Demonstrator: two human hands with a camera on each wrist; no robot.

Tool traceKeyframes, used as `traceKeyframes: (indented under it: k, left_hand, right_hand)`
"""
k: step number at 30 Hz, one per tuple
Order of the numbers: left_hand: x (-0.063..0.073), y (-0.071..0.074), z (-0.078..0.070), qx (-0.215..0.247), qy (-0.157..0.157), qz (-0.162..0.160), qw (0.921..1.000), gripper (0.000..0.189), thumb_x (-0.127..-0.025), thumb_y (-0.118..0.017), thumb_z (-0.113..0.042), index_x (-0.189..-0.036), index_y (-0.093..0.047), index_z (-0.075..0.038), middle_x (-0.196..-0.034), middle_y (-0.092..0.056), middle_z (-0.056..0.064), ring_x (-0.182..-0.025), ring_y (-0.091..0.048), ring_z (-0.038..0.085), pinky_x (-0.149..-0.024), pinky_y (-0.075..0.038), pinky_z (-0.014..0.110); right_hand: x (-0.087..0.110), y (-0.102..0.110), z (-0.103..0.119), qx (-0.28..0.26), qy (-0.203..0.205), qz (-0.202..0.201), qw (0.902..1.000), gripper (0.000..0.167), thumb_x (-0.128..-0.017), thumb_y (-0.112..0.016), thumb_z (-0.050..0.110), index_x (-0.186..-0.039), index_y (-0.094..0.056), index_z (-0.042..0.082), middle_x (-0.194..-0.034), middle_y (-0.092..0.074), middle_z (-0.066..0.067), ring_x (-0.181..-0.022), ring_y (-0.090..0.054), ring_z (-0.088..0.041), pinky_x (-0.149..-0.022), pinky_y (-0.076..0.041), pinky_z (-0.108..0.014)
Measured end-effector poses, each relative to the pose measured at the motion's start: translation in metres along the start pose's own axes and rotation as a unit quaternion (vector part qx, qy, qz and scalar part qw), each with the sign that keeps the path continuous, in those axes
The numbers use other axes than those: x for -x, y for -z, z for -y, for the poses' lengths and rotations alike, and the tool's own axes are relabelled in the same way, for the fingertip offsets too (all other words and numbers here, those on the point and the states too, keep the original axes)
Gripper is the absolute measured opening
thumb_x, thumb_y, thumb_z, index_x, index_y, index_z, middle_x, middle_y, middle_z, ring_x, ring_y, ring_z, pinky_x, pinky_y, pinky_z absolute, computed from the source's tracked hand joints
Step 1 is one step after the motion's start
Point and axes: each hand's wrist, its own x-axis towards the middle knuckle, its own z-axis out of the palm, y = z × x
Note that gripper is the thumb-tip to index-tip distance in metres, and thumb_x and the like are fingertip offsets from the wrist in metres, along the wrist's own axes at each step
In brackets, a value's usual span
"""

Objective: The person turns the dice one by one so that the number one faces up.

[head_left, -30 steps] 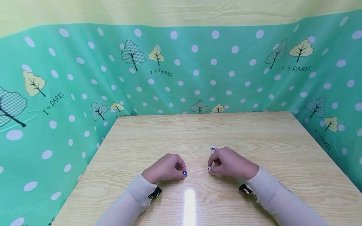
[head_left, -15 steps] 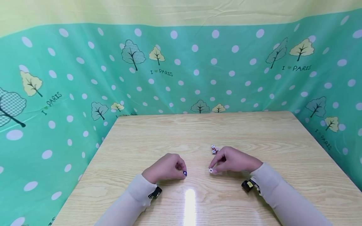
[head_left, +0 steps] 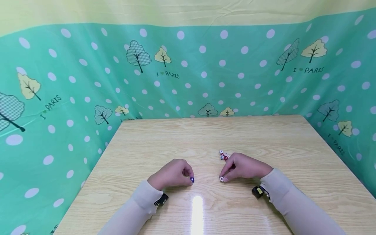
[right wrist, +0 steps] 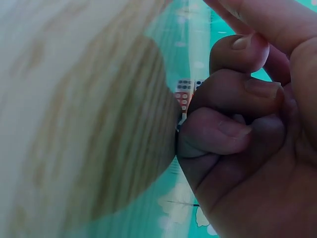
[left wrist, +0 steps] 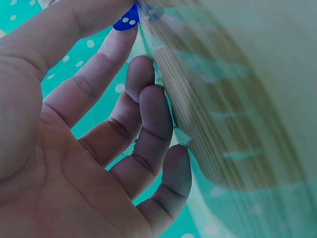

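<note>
Worktop (head_left: 164, 140), central part, between left and right edges. The left hand (head_left: 172, 173) pinches a blue die (head_left: 192, 180) between thumb and finger, its other fingers loosely bent; the right hand (head_left: 242, 165) pinches a white die (head_left: 221, 179) likewise, its lower fingers folded. Fingertip grips presumably suit such small cubes, leaving part of each exposed. Red and white dice (head_left: 224, 155) lie clustered just beyond the right hand, toward the far edge.

The pale wood-grain tabletop (head_left: 164, 140) before me gleams, smooth and glossy; the green polka-dotted cloth curtain (head_left: 249, 83) looks creased; the blue white-spotted cube (head_left: 192, 180) looks like plastic.
</note>
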Motion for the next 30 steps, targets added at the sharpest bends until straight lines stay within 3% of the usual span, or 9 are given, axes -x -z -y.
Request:
traceKeyframes:
  k: [15, 22, 30]
  left_hand:
    - [-0.001, 0.002, 0.000, 0.000, -0.001, 0.002, 1.0000, 0.016, -0.079, -0.083, -0.016, -0.077, -0.073, -0.028, -0.073, -0.066, -0.011, -0.069, -0.055, 0.006, -0.066, -0.048, 0.025]
    - [0.000, 0.009, 0.009, -0.023, -0.006, -0.010, 0.9997, 0.012, -0.080, -0.082, -0.016, -0.078, -0.075, -0.026, -0.076, -0.067, -0.014, -0.074, -0.056, 0.008, -0.071, -0.049, 0.028]
    - [0.002, 0.025, 0.026, -0.046, 0.032, -0.037, 0.9977, 0.013, -0.081, -0.086, -0.019, -0.080, -0.075, -0.026, -0.079, -0.067, -0.014, -0.079, -0.058, 0.012, -0.076, -0.050, 0.034]
  right_hand:
    - [-0.001, 0.001, -0.001, 0.033, -0.017, 0.002, 0.9993, 0.009, -0.081, -0.088, 0.030, -0.088, -0.083, 0.028, -0.078, -0.075, 0.009, -0.064, -0.055, -0.002, -0.057, -0.046, -0.021]
    - [-0.001, 0.000, -0.001, 0.034, -0.023, 0.001, 0.9992, 0.009, -0.081, -0.089, 0.031, -0.088, -0.083, 0.029, -0.075, -0.074, 0.009, -0.063, -0.054, -0.003, -0.056, -0.044, -0.021]
    - [-0.002, -0.001, -0.003, 0.036, -0.024, -0.002, 0.9991, 0.009, -0.081, -0.089, 0.031, -0.087, -0.083, 0.030, -0.074, -0.073, 0.009, -0.063, -0.052, -0.002, -0.056, -0.044, -0.021]
